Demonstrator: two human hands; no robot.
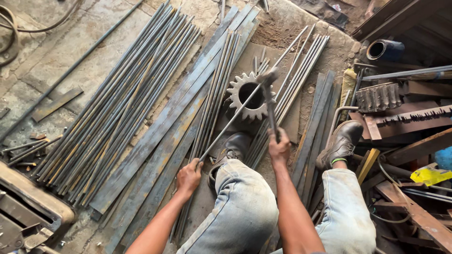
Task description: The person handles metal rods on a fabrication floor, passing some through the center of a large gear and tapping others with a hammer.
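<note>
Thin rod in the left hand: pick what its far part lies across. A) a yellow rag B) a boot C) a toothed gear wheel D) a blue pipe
C. The left hand holds the thin rod, which runs up across the toothed gear wheel, where the hammer in the right hand meets it.

A gear wheel (248,96) lies on the floor (70,56) just ahead of the person's left boot (234,146). A thin rod (245,101) rests across the gear, its near end in the left hand (189,177). The right hand (279,146) holds a hammer (269,101), whose head seems to sit over the gear's far rim. Left of the gear lie bundled rods (122,99) and flat bars (165,136); scrap metal (405,117) is piled on the right.
</note>
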